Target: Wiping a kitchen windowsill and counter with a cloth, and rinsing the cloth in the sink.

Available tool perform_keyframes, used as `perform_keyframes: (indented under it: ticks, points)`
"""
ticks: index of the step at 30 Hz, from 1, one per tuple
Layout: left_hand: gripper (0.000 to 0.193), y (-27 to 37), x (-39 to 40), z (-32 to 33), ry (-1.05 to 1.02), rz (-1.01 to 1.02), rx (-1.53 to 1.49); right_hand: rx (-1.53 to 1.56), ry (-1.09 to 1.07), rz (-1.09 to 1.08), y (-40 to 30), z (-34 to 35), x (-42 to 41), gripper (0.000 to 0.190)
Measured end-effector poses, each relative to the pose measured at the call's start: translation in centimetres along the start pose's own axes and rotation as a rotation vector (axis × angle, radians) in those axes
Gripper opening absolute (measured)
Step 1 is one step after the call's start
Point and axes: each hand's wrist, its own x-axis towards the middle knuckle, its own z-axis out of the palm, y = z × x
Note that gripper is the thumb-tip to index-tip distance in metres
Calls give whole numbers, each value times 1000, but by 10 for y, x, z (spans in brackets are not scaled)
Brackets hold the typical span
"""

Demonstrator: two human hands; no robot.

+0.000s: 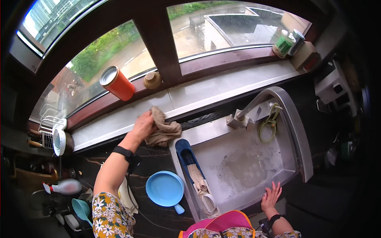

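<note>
My left hand (145, 125) grips a brown cloth (163, 131) at the front edge of the pale stone windowsill (143, 107). Part of the cloth drapes down over the dark counter behind the sink's left corner. My right hand (271, 196) rests with fingers spread on the near right rim of the stainless steel sink (208, 148), holding nothing. Along the sink's left side lies a blue and white rack (184, 148) with a beige cloth (197, 178) and a white-handled brush (209, 203) in it. Wet residue shows on the basin floor.
A blue pan (165, 189) sits left of the sink. On the sill stand an orange canister (120, 86), a brown jar (152, 80) and a green can (283, 44). A curved faucet (285, 98) arches over the basin. A spray bottle (67, 186) lies at left.
</note>
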Motion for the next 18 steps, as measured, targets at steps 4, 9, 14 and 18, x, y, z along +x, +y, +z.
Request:
perform_keyframes:
  ticks: [4, 9, 14, 18]
  points:
    - [30, 11, -19, 14, 121, 2, 195, 3, 10, 1, -6, 0, 2, 32]
    - [21, 81, 37, 46, 120, 217, 495, 57, -43, 77, -9, -5, -2, 34]
    - [28, 152, 120, 91, 174, 200, 368, 60, -29, 57, -6, -5, -6, 33]
    - [28, 173, 152, 111, 228, 174, 390, 54, 32, 0, -8, -4, 2, 38]
